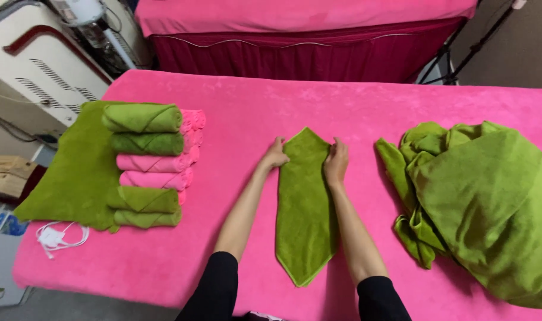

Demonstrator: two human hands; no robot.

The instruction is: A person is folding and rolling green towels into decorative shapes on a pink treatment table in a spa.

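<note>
A green towel [305,208] lies flat on the pink bed cover [354,110], folded into a long strip with a point at each end. My left hand [276,154] presses on its far left edge, fingers bent on the cloth. On the far right edge rests my right hand [336,161], fingers on the fold. Both forearms run along the sides of the strip, and black sleeves show at the bottom of the view.
A stack of rolled green and pink towels [147,166] sits at the left on a flat green towel [75,172]. A heap of loose green towels [485,202] fills the right. A white cable [58,238] lies near the front left corner. A machine [39,65] stands beyond the bed.
</note>
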